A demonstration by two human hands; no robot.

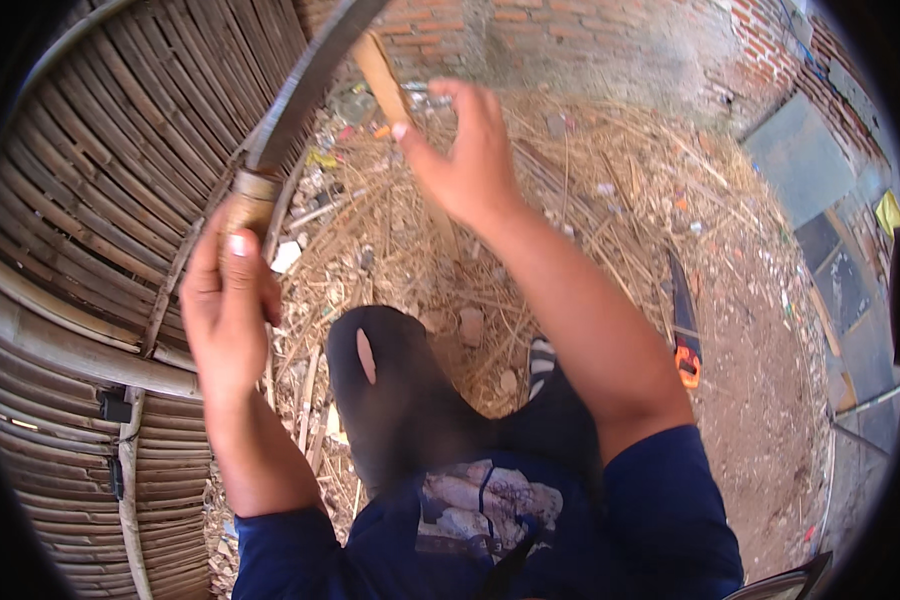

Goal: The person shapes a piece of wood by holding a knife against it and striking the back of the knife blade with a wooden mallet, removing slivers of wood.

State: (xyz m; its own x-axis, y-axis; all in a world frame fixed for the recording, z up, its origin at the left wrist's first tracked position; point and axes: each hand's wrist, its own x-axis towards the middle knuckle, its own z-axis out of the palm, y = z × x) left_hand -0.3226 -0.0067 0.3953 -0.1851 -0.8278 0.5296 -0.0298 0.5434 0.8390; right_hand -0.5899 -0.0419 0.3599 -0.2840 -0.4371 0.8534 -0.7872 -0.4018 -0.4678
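Note:
My left hand is wrapped round the wooden handle of a machete. Its long grey blade slants up to the right, past the top edge of the picture. A pale strip of wood or split bamboo stands just right of the blade, apart from it. My right hand has its thumb against this strip, whose middle passes behind the hand. The right index finger is raised, and the other fingertips are partly hidden. Below the hand, the strip's lower part is blurred against the litter.
A slatted bamboo wall runs along the left. Ahead stands a brick wall. Wood chips and straw litter the ground. A handsaw with an orange handle lies at the right. Grey sheets lean farther right.

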